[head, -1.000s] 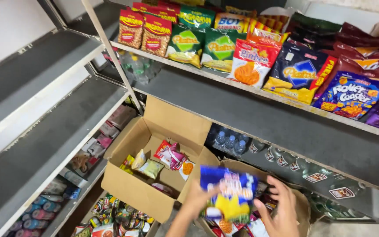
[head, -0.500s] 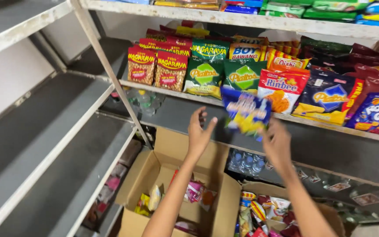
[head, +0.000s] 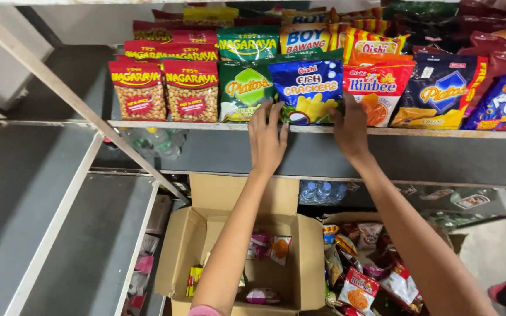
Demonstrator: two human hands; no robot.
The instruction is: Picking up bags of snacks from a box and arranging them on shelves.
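A blue snack bag (head: 308,89) with yellow sticks pictured on it stands upright on the grey shelf (head: 218,125), between a green chip bag (head: 246,90) and a red-orange snack bag (head: 379,88). My left hand (head: 266,139) grips its lower left edge, fingers spread against the green bag. On the bag's lower right edge rests my right hand (head: 351,130), which holds that side. Both arms reach up from below.
Two red peanut bags (head: 162,89) stand at the shelf's left, more snack bags behind and to the right. Below sit an open cardboard box (head: 197,234) with a few packets and a second box (head: 370,269) full of snacks. Water bottles (head: 322,191) lie under the shelf. Grey shelves extend left.
Both hands lifted the blue bag out of the lower box up to the shelf. It now stands in the front row, and the view has moved closer.
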